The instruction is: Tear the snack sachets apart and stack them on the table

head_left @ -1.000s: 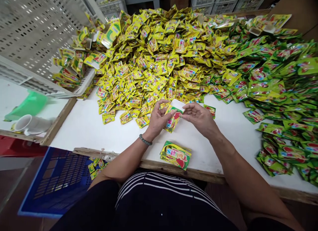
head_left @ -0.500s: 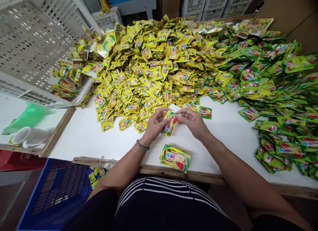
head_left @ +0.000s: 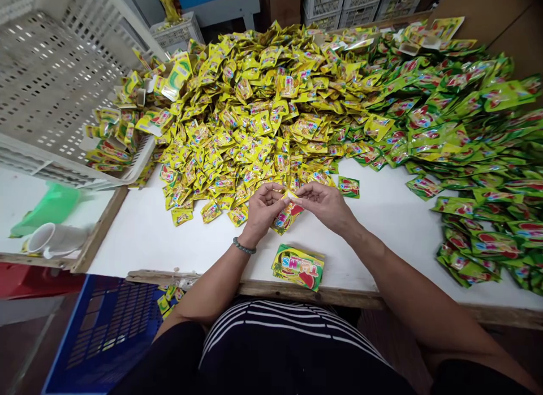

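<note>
Both my hands meet over the white table [head_left: 139, 231], pinching one green and yellow packet [head_left: 285, 216] between them. My left hand [head_left: 262, 209] grips its left side with curled fingers; a bead bracelet sits on that wrist. My right hand [head_left: 326, 204] pinches the packet's top edge from the right. A small stack of the same green packets [head_left: 298, 266] lies flat near the table's front edge, just below my hands. Right behind my hands spreads a big heap of small yellow sachets [head_left: 254, 112].
A mass of larger green packets [head_left: 475, 134] covers the right side. A white perforated crate [head_left: 55, 84] holding sachets stands at the left, with a green scoop [head_left: 44, 208] and a white cup [head_left: 53, 239] beside it. A blue crate [head_left: 102, 333] sits below the table's front edge.
The white flap seen at the packet's top earlier is now hidden between my fingers. My hands have closed in on the packet's top edge. The camera view shifted slightly.
</note>
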{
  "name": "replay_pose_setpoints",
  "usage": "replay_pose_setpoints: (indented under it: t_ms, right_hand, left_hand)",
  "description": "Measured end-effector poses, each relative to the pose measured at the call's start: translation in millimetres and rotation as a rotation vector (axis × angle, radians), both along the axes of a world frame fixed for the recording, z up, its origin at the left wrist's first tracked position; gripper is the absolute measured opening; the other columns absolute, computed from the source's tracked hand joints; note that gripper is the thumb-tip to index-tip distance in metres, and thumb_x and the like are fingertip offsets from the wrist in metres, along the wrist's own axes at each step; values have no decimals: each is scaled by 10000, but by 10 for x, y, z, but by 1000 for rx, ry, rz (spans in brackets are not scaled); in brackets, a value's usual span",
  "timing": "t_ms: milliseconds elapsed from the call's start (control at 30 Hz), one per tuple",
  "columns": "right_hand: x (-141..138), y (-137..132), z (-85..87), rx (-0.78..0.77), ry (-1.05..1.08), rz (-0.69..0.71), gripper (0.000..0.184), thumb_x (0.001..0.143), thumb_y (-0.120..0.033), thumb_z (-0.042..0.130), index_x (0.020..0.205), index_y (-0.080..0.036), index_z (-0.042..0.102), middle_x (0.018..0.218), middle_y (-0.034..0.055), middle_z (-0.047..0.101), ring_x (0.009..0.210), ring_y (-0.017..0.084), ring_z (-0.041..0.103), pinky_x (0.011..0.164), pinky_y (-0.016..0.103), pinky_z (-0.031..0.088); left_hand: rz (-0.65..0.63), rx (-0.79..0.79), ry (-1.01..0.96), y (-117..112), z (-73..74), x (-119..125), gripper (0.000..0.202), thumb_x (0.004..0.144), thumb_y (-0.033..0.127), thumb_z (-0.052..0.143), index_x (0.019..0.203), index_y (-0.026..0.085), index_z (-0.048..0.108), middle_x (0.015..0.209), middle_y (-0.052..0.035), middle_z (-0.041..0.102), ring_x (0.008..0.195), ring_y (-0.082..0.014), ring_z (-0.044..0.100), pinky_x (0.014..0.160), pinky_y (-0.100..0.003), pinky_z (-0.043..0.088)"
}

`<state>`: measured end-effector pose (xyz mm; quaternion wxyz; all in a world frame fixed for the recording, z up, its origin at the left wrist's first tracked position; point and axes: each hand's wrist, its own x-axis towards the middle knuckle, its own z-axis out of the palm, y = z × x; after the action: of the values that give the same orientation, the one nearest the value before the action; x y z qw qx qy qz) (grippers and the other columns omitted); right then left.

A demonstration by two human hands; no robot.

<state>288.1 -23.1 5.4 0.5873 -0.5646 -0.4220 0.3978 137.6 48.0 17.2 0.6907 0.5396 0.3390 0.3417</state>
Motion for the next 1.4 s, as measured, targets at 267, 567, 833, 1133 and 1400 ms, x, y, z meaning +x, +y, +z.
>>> replay_pose_setpoints:
  t_ms: [267, 567, 833, 1133, 1400]
  right_hand:
    - [117, -8, -70, -118, 141, -7, 325, 581, -504, 825, 746, -229, 770, 787, 35, 759, 717, 192, 670, 736, 371, 550]
    - [-10, -110, -25, 75, -163, 47, 241, 793, -434, 672, 956, -289, 775, 1012, 31, 755, 986, 228, 654, 926, 445, 506]
    - [-239, -60, 72, 193, -474, -62, 268, 865, -420, 586, 1036, -290, 746, 1068, 44, 741, 994, 224, 658, 933, 422, 495]
    - [761, -69, -214, -170, -534, -572, 281, 781, -449, 614, 846, -200, 727, 854, 84, 742, 809, 263, 668, 816, 433, 508]
    - [586, 128, -438, -194, -796, -446, 405, 774, -546, 607, 958, -188, 662, 871, 104, 689, 874, 277, 587, 802, 408, 454]
  left_hand:
    - [-81, 15, 27, 28, -23, -17, 507, 592, 344, 859, 1004, 156, 632, 654, 41, 641, 560, -64, 562, 546, -177, 431]
    - [-1, -123, -25, 12, 35, -34, 484, 574, 379, 858, 949, 145, 660, 631, 48, 627, 539, -61, 561, 546, -187, 448]
    - [-59, -108, 28, 112, 98, -80, 514, 576, 365, 856, 985, 150, 631, 584, 56, 615, 465, -61, 522, 481, -185, 391]
    - [-682, 408, 301, -270, 536, -161, 323, 763, 358, 743, 1010, 185, 629, 767, -36, 704, 688, -141, 638, 642, -246, 454]
    - [-795, 783, 562, -382, 340, -47, 382, 794, 411, 707, 1090, 179, 638, 945, -82, 694, 850, -198, 641, 752, -298, 472]
